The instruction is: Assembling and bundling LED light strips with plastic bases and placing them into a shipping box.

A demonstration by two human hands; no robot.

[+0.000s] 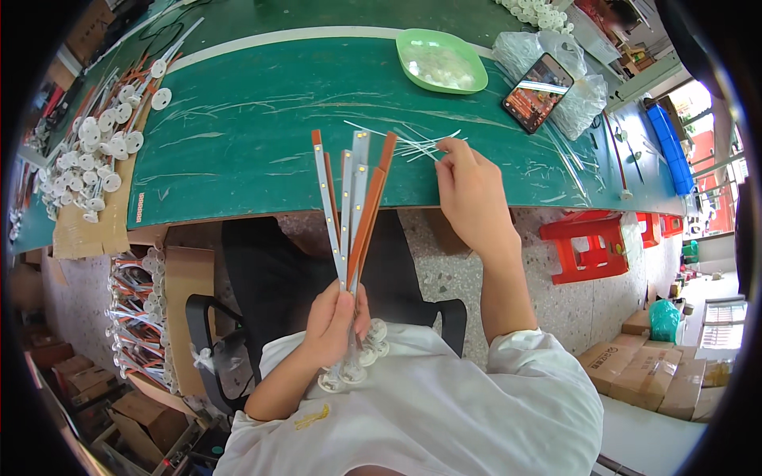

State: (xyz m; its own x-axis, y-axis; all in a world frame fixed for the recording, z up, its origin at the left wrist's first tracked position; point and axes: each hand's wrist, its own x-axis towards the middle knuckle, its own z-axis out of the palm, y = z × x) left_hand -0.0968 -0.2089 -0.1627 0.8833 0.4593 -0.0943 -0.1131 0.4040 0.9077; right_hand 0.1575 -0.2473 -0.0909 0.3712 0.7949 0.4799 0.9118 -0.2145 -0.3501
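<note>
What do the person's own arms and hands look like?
The left hand and right hand are bare, with no glove, ring or watch visible. A loose white cloth shirt leaves both forearms uncovered; its right sleeve ends near the elbow. A small yellow marking shows on the shirt's front.

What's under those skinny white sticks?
The green tabletop lies under the white sticks; the spots they and the right hand cover can't be seen.

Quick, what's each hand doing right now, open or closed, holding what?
Left hand: closed around a bundle of LED strips.
Right hand: fingers bent at the thin white strips; grip cannot be told.
</note>
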